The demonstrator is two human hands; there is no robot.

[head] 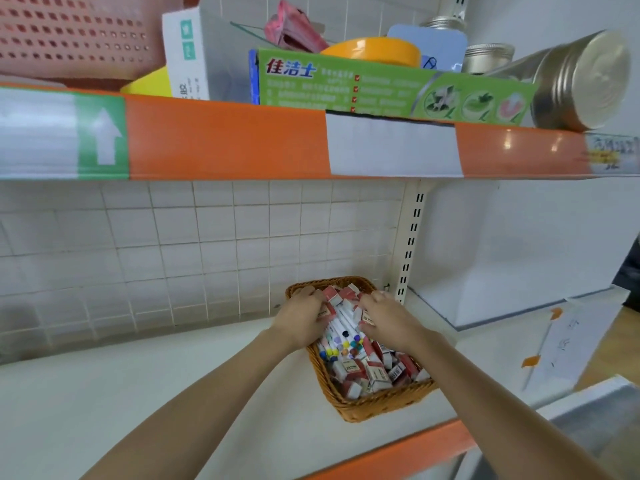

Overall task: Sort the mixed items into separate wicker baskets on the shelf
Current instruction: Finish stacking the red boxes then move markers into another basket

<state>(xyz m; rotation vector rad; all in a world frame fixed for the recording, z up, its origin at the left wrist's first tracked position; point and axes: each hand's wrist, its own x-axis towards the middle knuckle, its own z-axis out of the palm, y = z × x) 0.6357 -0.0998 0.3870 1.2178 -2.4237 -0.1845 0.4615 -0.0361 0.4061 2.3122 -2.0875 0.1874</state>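
Both hands, left [301, 320] & right [388, 318], clamp the pens [341, 332] in the far end of the basket [377, 403], tbh boxes [374, 372] could snag & spill out w/ them.

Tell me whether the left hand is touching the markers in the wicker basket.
Touching. The head view shows the left hand pressed against the bundle of white markers in the wicker basket, fingers wrapped over them.
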